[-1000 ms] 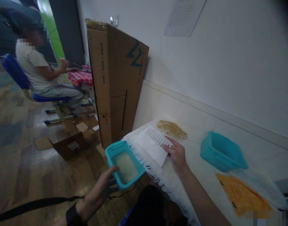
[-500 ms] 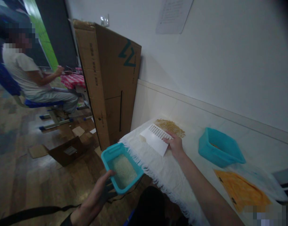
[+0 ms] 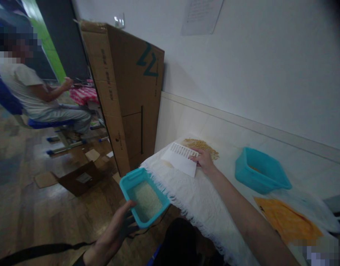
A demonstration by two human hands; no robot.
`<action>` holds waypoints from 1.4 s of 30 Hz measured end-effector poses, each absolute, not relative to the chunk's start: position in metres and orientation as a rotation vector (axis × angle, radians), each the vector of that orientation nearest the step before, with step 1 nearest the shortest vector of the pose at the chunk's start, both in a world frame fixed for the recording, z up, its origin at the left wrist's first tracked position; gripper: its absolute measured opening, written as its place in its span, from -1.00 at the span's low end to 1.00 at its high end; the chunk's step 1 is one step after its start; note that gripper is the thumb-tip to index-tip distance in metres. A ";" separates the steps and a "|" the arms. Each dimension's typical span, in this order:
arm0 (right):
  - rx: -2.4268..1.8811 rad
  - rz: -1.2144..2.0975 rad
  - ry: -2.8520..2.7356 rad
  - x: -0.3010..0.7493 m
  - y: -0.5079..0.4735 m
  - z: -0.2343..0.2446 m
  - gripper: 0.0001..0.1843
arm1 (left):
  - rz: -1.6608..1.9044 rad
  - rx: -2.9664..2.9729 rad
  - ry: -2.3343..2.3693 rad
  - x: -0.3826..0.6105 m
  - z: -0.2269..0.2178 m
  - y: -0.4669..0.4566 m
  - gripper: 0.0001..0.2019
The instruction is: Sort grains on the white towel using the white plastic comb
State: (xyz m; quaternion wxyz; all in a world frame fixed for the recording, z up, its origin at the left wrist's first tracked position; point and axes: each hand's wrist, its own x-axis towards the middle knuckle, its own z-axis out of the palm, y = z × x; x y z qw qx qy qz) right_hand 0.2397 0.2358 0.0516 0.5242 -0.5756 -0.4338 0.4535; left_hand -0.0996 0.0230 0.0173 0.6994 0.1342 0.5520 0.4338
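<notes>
My left hand (image 3: 121, 221) grips the near side of a turquoise plastic bin (image 3: 126, 192), thumb over the rim and fingers underneath. White rice-like grains (image 3: 147, 199) lie in the bin, which is held beside the fringed edge of a white cloth (image 3: 205, 199). A white slotted scraper (image 3: 177, 159) is pinched in my right hand (image 3: 203, 159), slots toward the wall, just above or on the cloth. Beyond it spreads a pile of yellowish beans or grains (image 3: 204, 147). A small pale patch of grains (image 3: 166, 163) shows by the scraper's left edge.
A second turquoise bin (image 3: 244, 171) stands on the right, an orange packet (image 3: 289, 220) in front of it. A tall cardboard box (image 3: 133, 92) leans at the wall (image 3: 242, 55). On the left a person (image 3: 33, 85) sits; an opened carton (image 3: 78, 177) lies on the floor.
The scraper in my right hand has shifted slightly left and turned a little. My left hand and the bin stay in place. The view has moved slightly.
</notes>
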 end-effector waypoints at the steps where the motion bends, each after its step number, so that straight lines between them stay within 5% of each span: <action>1: -1.381 1.092 -1.048 0.241 0.237 0.052 -0.28 | 0.964 0.292 1.241 -0.099 0.019 0.023 -0.59; 12: -1.345 1.199 -1.096 0.218 0.253 0.053 -0.31 | 0.985 0.272 1.225 -0.101 0.014 0.022 -0.57; 23: -1.309 1.225 -1.053 0.223 0.199 0.061 -0.28 | 1.011 0.304 1.254 -0.098 0.027 0.015 -0.62; 33: -1.383 0.933 -0.735 0.253 0.140 0.045 -0.21 | 0.959 0.286 1.304 -0.090 0.029 0.015 -0.67; 42: -1.376 1.073 -0.792 0.225 0.090 0.042 -0.22 | 0.965 0.283 1.284 -0.091 0.020 0.013 -0.65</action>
